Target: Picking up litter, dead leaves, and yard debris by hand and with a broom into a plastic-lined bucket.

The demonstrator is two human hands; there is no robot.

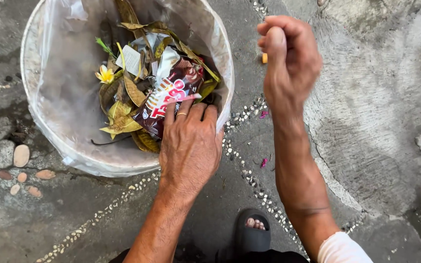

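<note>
1. Head view, looking straight down: a round pale bin lined with a clear plastic bag stands on the rough concrete ground, far and left of the person's sandalled foot.
2. The left hand lies flat over the near rim of the bin, fingers spread and unclenched, resting on a dark red-brown snack wrapper – pressing on it, not pinching it.
3. The right hand is raised to the right of the bin, clear of its rim, fingers curled into a loose fist; a small orange bit shows at the fingertips, too small to name, and I cannot tell whether it is truly pinched.
4. The wrapper sits on top of the litter, on the right and near side of the bin, over dry yellow-brown leaves, with a yellow flower and a scrap of white paper farther left.
5. Handling, as a judgement: the wrapper looks thin, light, crinkly and slick, so it should bend and slide readily – a pinch at a crumpled edge or corner would hold better than a flat palm. The leaves look brittle and likely to crumble.
6. Lines of small white pebbles are set into the ground near the bin.
</note>
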